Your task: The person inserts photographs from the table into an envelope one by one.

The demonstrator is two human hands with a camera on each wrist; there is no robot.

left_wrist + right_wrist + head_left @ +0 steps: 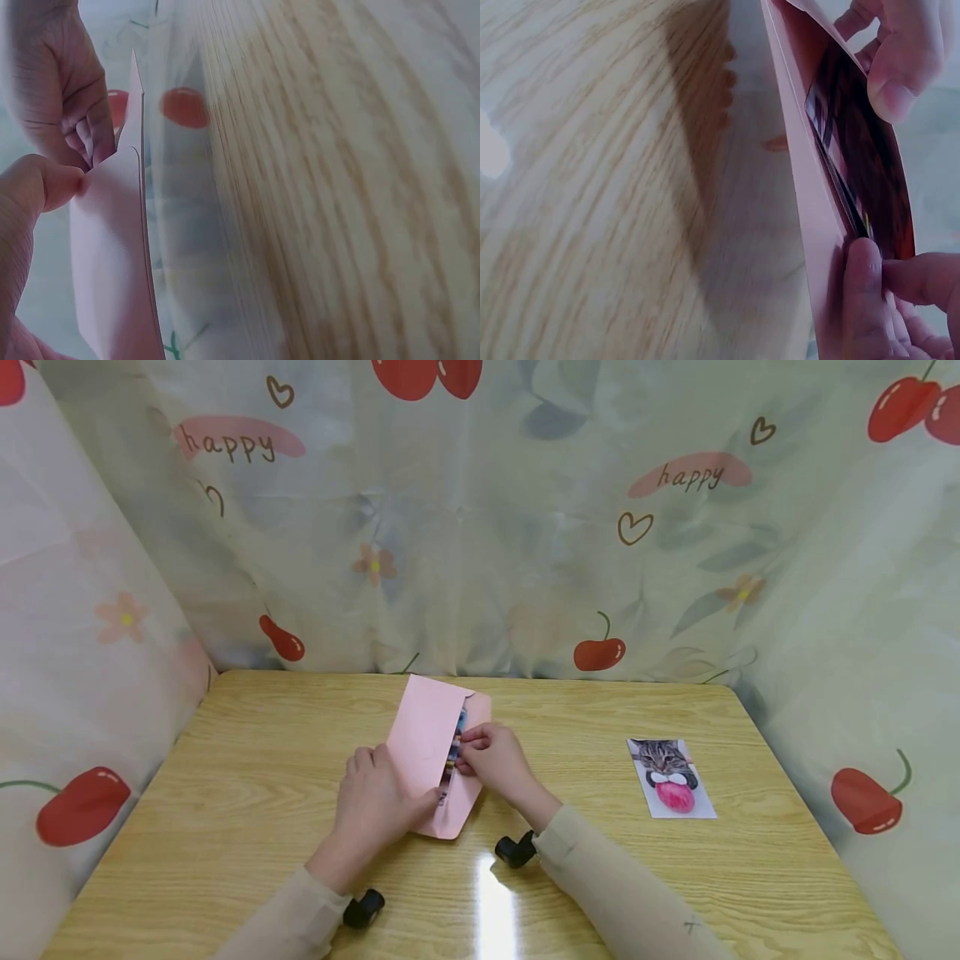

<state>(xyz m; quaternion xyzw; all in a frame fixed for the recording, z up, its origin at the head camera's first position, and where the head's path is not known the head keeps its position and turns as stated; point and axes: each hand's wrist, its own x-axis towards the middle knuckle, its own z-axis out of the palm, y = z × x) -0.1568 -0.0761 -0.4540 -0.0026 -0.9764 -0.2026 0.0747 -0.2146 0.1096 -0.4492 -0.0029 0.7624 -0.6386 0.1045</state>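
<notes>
A pink envelope (423,727), its flap side facing right, stands tilted above the table in the head view. My left hand (378,793) grips its lower left part, the thumb pressing at the edge of the opening. Inside the mouth shows a dark, glossy photo card (855,142), mostly hidden by the envelope wall. My right hand (498,764) reaches into the opening and pinches the card's edge between thumb and finger, as the right wrist view shows. In the left wrist view, the right hand's fingertips disappear behind the envelope's rim.
On the right of the wooden table (277,752) lies a photo card of a cat (671,778) with a pink ball shape. Printed curtains (457,527) enclose the back and sides. Black wrist cameras (364,910) stick out beside both sleeves.
</notes>
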